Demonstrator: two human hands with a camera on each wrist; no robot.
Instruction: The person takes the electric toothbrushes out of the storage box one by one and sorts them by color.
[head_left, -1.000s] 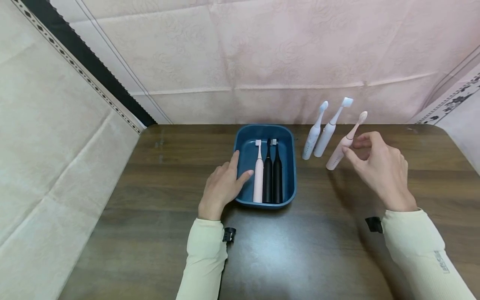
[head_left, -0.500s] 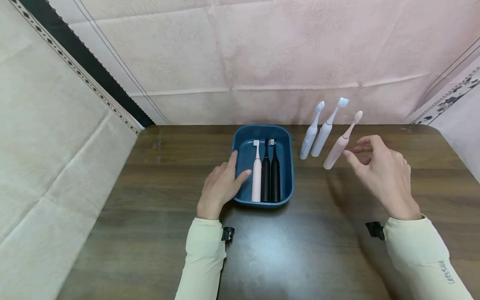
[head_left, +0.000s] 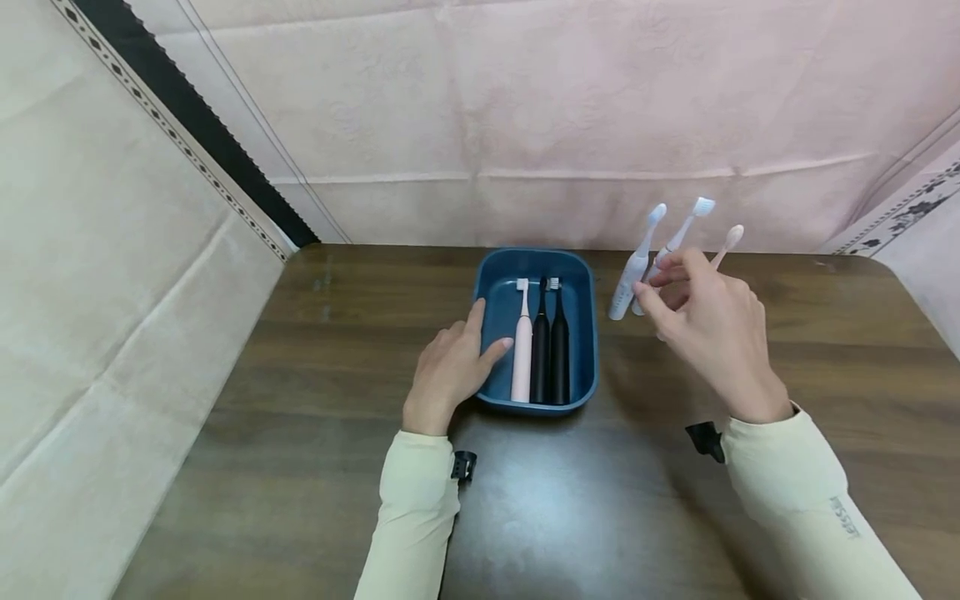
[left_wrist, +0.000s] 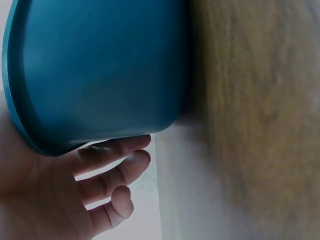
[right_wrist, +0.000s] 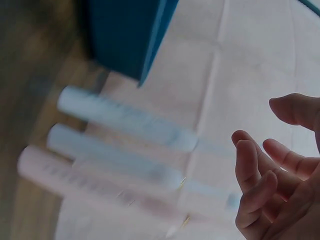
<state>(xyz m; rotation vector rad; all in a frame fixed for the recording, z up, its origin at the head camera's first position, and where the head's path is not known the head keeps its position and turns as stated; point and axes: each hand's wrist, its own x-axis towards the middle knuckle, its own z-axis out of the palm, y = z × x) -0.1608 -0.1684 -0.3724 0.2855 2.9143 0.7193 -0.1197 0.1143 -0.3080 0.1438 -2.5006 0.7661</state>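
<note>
My left hand [head_left: 448,367] holds the left wall of a blue tray [head_left: 592,333], thumb over the rim and fingers along the outside. Inside the tray lie a pale pink electric toothbrush [head_left: 522,358] and two black ones, a left one [head_left: 540,358] and a right one [head_left: 560,358]. To its right stand two pale blue electric toothbrushes, one nearer the tray [head_left: 630,279] and one beside it [right_wrist: 115,155], plus a pink one [right_wrist: 85,182]. My right hand [head_left: 708,321] hovers by them, thumb and fingers apart with nothing between, hiding most of the pink brush in the head view.
The dark wooden table [head_left: 322,467] ends at the back against a pale patterned cloth [head_left: 525,100]. The three standing toothbrushes are close together near that back edge. A black strap [head_left: 705,440] is on the right wrist.
My right hand has released the standing pink toothbrush and moved left, towards the pale blue ones. My left hand stays on the tray.
</note>
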